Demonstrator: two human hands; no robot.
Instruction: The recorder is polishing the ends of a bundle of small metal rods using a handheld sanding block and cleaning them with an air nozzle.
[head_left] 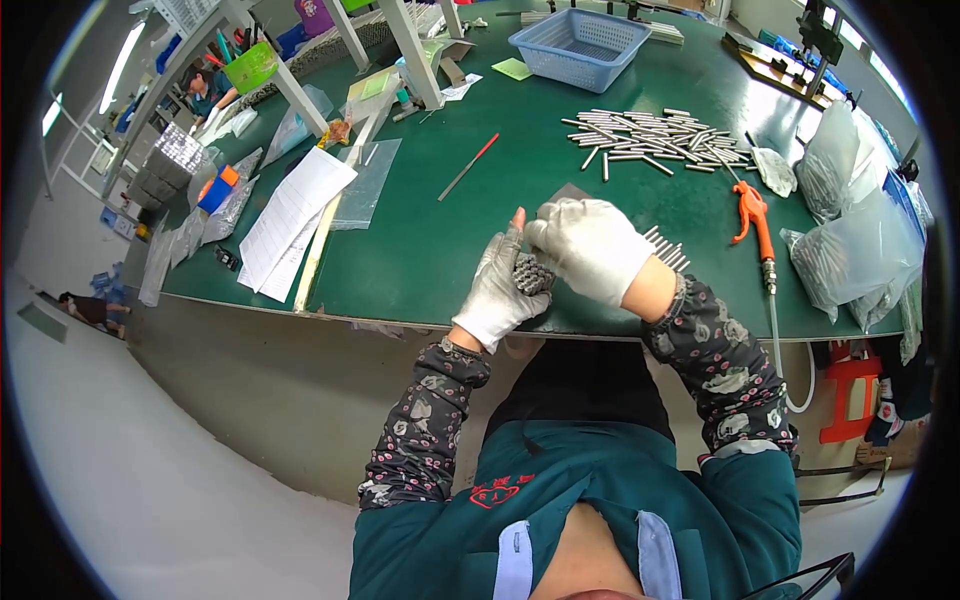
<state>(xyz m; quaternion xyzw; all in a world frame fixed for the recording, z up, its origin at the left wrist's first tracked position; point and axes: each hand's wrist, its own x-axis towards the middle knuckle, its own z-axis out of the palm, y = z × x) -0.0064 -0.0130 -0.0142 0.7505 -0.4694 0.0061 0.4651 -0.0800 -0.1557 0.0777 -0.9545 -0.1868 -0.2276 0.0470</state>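
Head view: the white-gloved left hand [494, 298] has its grip around a bunch of round silver metal rods [531, 275], near the front edge of the green surface [400, 262]. The white-gloved right hand [590, 247] is curled beside it; I cannot tell what its grip holds. A loose pile of silver rods [660, 138] lies farther back.

A small-parts factory workshop
Green worktop [425, 255], blue plastic basket [565, 70] at one o'clock, heaped metal rods [650, 138] nearer two, orange air gun [758, 215] and filled bags [850, 260] towards three.
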